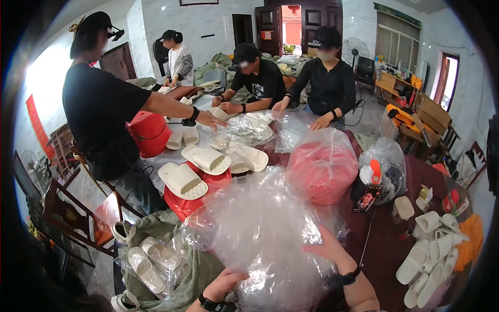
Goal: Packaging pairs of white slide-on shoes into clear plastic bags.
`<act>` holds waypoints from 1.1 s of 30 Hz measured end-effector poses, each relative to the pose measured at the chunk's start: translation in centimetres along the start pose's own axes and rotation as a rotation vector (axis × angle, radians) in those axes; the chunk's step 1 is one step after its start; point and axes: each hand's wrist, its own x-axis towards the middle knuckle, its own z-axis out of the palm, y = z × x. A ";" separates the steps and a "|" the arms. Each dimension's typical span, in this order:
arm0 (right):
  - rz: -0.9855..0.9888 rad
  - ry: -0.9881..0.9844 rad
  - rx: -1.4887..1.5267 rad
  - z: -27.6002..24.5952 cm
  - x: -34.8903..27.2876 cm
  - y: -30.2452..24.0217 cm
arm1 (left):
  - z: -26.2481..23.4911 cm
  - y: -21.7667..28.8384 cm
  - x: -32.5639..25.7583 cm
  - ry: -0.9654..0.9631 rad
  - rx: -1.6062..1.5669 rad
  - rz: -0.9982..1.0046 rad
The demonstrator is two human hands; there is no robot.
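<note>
A large heap of clear plastic bags (265,218) fills the space in front of me, between my two hands. My left hand (226,283) grips its lower left side, with some fingers hidden by the film. On the right side, my right hand (332,249) holds the heap with thumb raised and fingers pressed to the plastic. Just behind the bags, cream slippers (182,181) rest on a red bundle (176,207). Left of my left hand, an open green sack (200,268) contains bagged slippers (146,269).
A red bundle in clear plastic (322,166) stands beyond my right hand, near a phone (367,197) on the dark red table (371,234). Loose cream slippers (431,260) lie at the right edge. Several people work across the table; one reaches in from the left (210,119).
</note>
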 end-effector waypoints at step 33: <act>-0.580 0.535 -0.579 -7.2 11.3 -11.4 | -0.6 1.3 5.5 0.206 -0.190 0.319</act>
